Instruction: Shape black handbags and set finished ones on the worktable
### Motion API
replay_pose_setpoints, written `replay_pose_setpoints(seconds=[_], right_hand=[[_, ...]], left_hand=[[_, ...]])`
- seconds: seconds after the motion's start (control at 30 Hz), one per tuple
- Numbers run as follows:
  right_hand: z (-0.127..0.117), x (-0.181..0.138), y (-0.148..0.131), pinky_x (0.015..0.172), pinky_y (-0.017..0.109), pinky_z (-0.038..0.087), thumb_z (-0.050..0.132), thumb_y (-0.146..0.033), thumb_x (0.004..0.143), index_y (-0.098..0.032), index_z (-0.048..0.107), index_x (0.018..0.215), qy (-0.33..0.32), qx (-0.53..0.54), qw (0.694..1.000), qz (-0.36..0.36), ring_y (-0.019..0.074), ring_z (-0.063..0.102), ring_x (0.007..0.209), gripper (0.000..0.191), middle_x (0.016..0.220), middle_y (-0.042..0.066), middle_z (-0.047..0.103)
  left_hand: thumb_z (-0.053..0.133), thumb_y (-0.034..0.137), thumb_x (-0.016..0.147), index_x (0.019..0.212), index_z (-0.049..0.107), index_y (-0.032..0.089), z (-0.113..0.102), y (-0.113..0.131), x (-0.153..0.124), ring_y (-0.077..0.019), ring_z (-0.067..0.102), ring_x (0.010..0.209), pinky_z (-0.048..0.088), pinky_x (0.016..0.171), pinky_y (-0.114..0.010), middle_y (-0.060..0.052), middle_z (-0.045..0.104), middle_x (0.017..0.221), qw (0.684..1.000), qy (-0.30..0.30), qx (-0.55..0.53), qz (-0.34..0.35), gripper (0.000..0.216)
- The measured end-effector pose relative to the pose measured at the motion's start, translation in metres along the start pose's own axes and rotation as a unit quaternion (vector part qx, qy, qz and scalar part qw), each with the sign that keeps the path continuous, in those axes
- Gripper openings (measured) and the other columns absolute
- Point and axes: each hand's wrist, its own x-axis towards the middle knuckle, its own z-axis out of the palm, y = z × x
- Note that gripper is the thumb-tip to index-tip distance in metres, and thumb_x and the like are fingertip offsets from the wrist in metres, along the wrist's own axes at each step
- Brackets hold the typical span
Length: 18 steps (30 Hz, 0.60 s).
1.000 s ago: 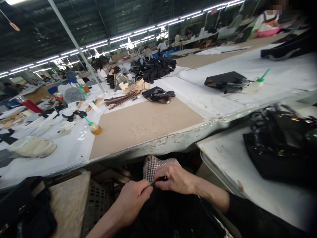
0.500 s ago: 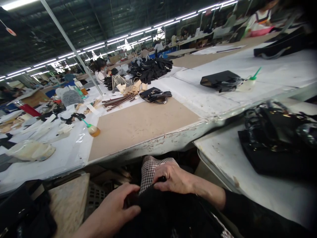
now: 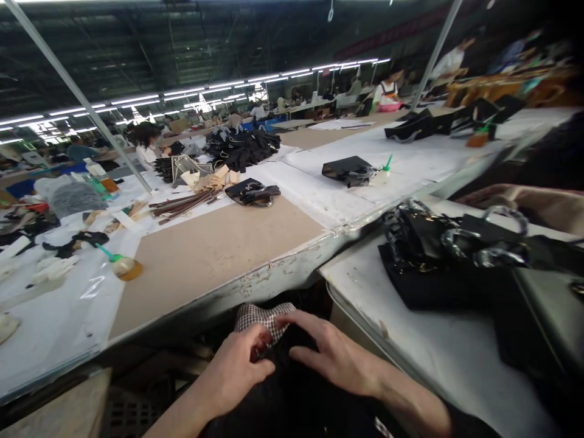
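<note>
Both hands rest in my lap below the table edge. My left hand point(image 3: 239, 368) is curled, its fingers pinching the black fabric point(image 3: 296, 395) that lies over my lap. My right hand point(image 3: 326, 353) lies on the same black fabric with fingers spread and pressing down. A checked cloth point(image 3: 260, 316) shows just beyond the fingertips of both hands.
A long worktable point(image 3: 219, 243) with a brown board runs ahead. On it lie a glue bottle point(image 3: 119, 265), a black handbag point(image 3: 252, 192), strips and black pieces. A side table point(image 3: 410, 340) at right carries black bags point(image 3: 438, 255). Other workers sit far behind.
The view has swung right and up. My left hand moved up to the fabric edge near the checked cloth, and my right hand's fingers spread flatter.
</note>
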Motion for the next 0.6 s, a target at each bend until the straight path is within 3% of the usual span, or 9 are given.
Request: replay_pose_setpoints(seconds=[0.07,0.17,0.3,0.4,0.5,0.6], right_hand=[[-0.001,-0.031,0.001,0.118,0.041,0.037,0.063,-0.028,0.092,-0.028,0.045,0.148,0.06,-0.027,0.996,0.055,0.026,0.044,0.14,0.059,0.153,0.007,0.047],[0.01,-0.076,0.012,0.109,0.045,0.049,0.062,-0.045,0.092,-0.03,0.034,0.154,0.085,-0.019,0.985,0.147,0.0323,0.043,0.142,0.07,0.16,0.01,0.036],[0.034,-0.1,0.028,0.114,0.052,0.042,0.064,-0.053,0.087,-0.027,0.039,0.152,0.109,-0.001,0.97,0.216,0.0363,0.048,0.138,0.074,0.152,0.013,0.049],[0.038,-0.095,0.032,0.108,0.047,0.048,0.064,-0.049,0.086,-0.025,0.047,0.145,0.144,0.037,0.959,0.24,0.0334,0.058,0.126,0.066,0.138,0.012,0.062],[0.025,-0.093,0.027,0.097,0.04,0.054,0.069,-0.039,0.081,-0.022,0.058,0.133,0.148,0.071,0.958,0.233,0.0307,0.066,0.112,0.056,0.122,0.009,0.071],[0.0,-0.102,0.018,0.093,0.035,0.054,0.069,-0.03,0.081,-0.023,0.063,0.129,0.12,0.107,0.963,0.218,0.0276,0.068,0.106,0.049,0.117,0.005,0.073]], left_hand=[[0.059,0.014,0.077,0.091,0.065,0.02,-0.003,0.004,-0.002,-0.0149,0.053,0.068,0.036,0.063,-0.025,0.004,0.063,0.076,0.999,0.003,0.04,-0.004,0.016],[0.058,0.014,0.076,0.092,0.066,0.021,-0.002,0.009,0.0,-0.0176,0.059,0.073,0.038,0.066,-0.026,0.002,0.068,0.081,0.998,-0.002,0.054,-0.013,0.02],[0.062,0.025,0.082,0.099,0.068,0.022,0.005,0.017,0.012,-0.0202,0.062,0.08,0.042,0.07,-0.026,0.001,0.071,0.087,0.998,-0.039,0.046,-0.007,0.018],[0.068,0.029,0.078,0.102,0.068,0.022,0.01,0.019,0.021,-0.0219,0.064,0.088,0.042,0.075,-0.025,0.001,0.073,0.096,0.998,-0.048,0.048,0.01,0.024],[0.066,0.024,0.076,0.089,0.069,0.019,0.005,0.017,0.023,-0.0208,0.063,0.079,0.039,0.066,-0.024,0.002,0.07,0.083,0.996,-0.056,0.071,0.015,0.014],[0.063,0.021,0.075,0.076,0.068,0.018,-0.014,0.02,0.015,-0.0196,0.06,0.076,0.036,0.065,-0.024,0.003,0.065,0.077,0.994,-0.059,0.09,0.021,0.005]])
